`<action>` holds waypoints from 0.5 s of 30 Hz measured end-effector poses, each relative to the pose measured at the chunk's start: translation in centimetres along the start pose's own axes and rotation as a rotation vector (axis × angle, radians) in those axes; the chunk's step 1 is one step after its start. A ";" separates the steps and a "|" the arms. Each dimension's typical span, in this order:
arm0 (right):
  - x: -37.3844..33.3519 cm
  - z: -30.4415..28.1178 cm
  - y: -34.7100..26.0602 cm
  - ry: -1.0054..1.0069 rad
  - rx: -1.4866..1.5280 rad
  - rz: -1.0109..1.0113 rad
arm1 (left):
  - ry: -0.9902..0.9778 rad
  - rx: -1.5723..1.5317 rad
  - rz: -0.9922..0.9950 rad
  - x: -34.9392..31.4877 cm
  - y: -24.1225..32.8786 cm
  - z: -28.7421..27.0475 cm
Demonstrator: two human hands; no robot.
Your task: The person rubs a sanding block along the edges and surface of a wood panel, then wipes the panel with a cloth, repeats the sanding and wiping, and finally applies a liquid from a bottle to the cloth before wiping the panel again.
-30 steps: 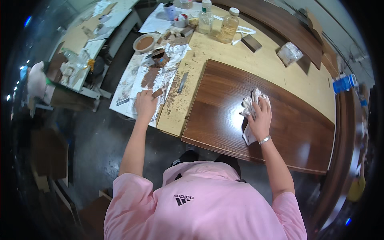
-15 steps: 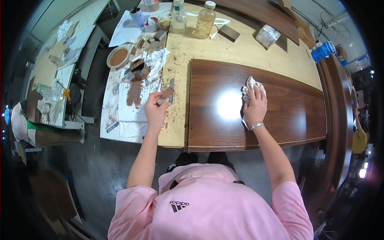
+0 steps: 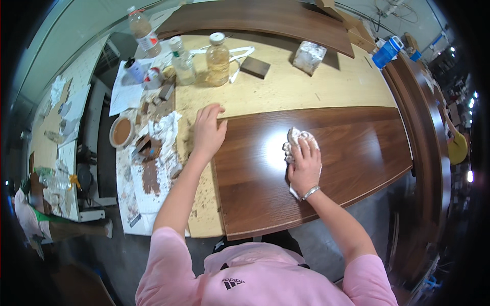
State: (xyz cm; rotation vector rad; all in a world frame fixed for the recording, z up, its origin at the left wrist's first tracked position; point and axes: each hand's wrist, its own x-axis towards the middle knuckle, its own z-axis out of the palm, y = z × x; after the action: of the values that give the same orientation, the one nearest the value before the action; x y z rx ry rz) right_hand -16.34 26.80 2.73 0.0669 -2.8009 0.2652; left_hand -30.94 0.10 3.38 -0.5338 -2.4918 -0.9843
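Note:
A dark brown wood-grain board point(image 3: 255, 199) lies flat in front of me, its glossy top reflecting the lights. On it my right hand point(image 3: 304, 166) presses a crumpled white cloth point(image 3: 297, 136), fingers spread over it. My left hand point(image 3: 208, 131) hovers by the board's far left corner, fingers loosely bent and apart, nothing visible in them. Left of that wrist, a small greyish-tan piece point(image 3: 176, 170) lies beside the stained white cloth point(image 3: 166, 130). A cup smeared with brown paste point(image 3: 149, 147) and a round tub of brown paste point(image 3: 122, 131) stand farther left.
Behind the board stand a bottle of yellowish liquid point(image 3: 218, 61), a clear bottle point(image 3: 182, 62), a dark block point(image 3: 254, 67) and a wrapped white block point(image 3: 309, 57). Another brown board point(image 3: 255, 20) spans the back. A blue jug point(image 3: 387, 52) stands at the right; a person point(image 3: 38, 214) is at far left.
My left hand has let go of the small flat scraper-like piece and moved toward the board's far corner. My right hand still presses the cloth on the board. The head view has shifted.

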 end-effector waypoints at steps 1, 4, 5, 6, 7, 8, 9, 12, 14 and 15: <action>0.0 -0.1 0.4 0.008 0.002 0.006 | -0.042 -0.013 0.049 2.7 -0.1 2.5; 0.4 0.0 0.1 -0.045 0.012 0.033 | -0.134 0.077 0.153 9.9 -1.3 7.8; 0.5 0.1 -0.1 -0.063 0.025 0.038 | -0.198 0.220 0.184 12.2 -1.9 9.3; 0.5 0.0 0.2 -0.068 0.029 0.049 | -0.261 0.349 0.225 14.0 -1.7 11.2; 0.3 -0.2 0.9 -0.070 0.024 0.069 | -0.265 0.314 0.259 15.5 -0.7 12.8; 0.2 -0.4 1.4 -0.070 0.021 0.081 | -0.315 0.360 0.283 17.1 0.3 14.0; 0.1 -0.6 1.8 -0.062 0.030 0.086 | -0.358 0.403 0.316 18.8 1.1 15.2; 0.5 1.4 1.8 -0.057 0.105 0.062 | -0.458 0.382 0.222 21.3 -1.9 17.6; 0.9 1.4 0.8 -0.077 0.123 0.075 | -0.469 0.383 0.265 21.2 -4.4 17.0; 0.6 1.3 1.2 -0.087 0.097 0.085 | -0.545 0.399 0.187 21.3 -2.1 16.5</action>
State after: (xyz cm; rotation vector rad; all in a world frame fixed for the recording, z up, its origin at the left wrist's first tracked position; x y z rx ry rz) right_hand -17.45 27.67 1.51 -0.0179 -2.8801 0.4288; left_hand -53.71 14.59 1.74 -0.9780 -2.9258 -0.2695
